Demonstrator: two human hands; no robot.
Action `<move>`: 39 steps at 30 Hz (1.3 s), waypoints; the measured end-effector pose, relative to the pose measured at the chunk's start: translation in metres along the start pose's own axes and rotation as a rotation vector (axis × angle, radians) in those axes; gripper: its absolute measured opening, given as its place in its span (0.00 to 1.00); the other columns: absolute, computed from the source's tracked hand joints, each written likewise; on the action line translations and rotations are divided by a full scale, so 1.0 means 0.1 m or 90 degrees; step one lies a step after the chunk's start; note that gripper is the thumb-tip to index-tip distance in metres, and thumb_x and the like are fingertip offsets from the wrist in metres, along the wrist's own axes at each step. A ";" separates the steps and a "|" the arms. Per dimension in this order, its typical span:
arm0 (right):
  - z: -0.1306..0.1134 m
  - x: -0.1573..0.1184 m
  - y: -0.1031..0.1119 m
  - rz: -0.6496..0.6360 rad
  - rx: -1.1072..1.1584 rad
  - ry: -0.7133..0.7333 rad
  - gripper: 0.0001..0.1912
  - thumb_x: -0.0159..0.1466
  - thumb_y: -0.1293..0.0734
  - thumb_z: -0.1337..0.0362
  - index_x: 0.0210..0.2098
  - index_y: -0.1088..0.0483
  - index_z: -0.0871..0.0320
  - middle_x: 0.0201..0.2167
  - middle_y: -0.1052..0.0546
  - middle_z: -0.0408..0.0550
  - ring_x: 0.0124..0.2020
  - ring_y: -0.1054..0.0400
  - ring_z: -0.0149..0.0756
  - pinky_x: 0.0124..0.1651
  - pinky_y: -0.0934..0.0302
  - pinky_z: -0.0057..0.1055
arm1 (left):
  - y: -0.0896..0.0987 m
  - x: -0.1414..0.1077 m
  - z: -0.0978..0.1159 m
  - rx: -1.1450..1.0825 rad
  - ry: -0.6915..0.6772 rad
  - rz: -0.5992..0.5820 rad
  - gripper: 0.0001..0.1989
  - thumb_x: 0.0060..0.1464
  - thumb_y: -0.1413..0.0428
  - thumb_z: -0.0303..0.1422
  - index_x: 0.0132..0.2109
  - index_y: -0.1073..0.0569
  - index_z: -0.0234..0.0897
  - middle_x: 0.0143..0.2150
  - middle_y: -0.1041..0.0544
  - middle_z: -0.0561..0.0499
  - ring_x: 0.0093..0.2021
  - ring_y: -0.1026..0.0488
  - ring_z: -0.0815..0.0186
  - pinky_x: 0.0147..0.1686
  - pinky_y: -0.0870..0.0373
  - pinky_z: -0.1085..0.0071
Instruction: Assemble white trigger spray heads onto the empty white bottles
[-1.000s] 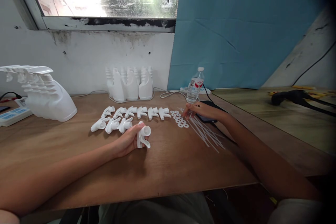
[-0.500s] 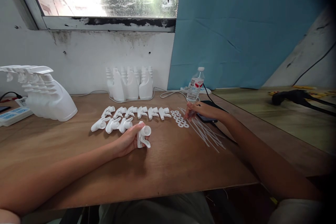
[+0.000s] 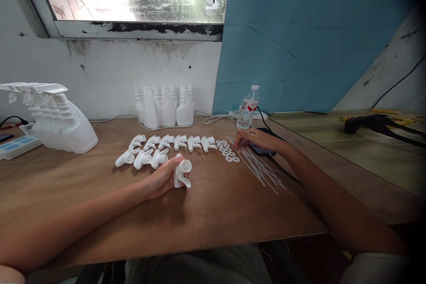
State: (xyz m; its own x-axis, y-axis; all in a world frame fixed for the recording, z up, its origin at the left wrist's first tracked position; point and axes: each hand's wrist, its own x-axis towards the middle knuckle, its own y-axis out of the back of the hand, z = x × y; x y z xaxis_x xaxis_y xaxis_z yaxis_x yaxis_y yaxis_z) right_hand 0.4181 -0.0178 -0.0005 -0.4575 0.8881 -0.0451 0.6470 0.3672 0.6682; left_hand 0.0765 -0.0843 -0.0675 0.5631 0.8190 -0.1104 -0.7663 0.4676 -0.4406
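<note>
My left hand [image 3: 165, 176] is wrapped round a white trigger sprayer head [image 3: 182, 174], whose round collar faces me and whose lever points down. My right hand [image 3: 243, 138] is at the right edge of a cluster of flat white ring washers [image 3: 229, 159], its fingertips bent down and pressed together there. Whatever lies between those fingertips is too small to make out. Thin white dip tubes [image 3: 262, 171] lie fanned out just below and to the right of this hand. Several more trigger sprayer heads [image 3: 180, 141] rest in two rows beyond my left hand.
White spray bottles without tops [image 3: 167, 111] stand against the wall. At the left, bottles with sprayers fitted [image 3: 75, 126] stand beside a power strip [image 3: 20, 146]. A water bottle [image 3: 245, 111] and a dark phone [image 3: 266, 150] are behind my right hand. A cable runs along the wall.
My right hand has shifted very slightly left at the washers, fingertips still low. My left hand and the sprayer head stay where they were.
</note>
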 end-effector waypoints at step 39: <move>0.01 0.00 0.00 0.098 0.091 0.039 0.41 0.61 0.49 0.32 0.21 0.25 0.59 0.25 0.21 0.57 0.23 0.28 0.38 0.28 0.39 0.33 | -0.06 -0.08 0.03 0.276 -0.106 -0.026 0.21 0.56 0.41 0.39 0.54 0.34 0.36 0.44 0.26 0.47 0.40 0.25 0.62 0.42 0.30 0.66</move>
State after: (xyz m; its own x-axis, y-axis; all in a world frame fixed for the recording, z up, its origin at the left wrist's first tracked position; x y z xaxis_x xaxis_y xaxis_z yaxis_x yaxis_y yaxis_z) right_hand 0.4189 -0.0176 -0.0009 -0.3797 0.9200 0.0975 0.7904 0.2678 0.5510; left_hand 0.0754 -0.0923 -0.0610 0.5649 0.8231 0.0592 -0.8234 0.5669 -0.0250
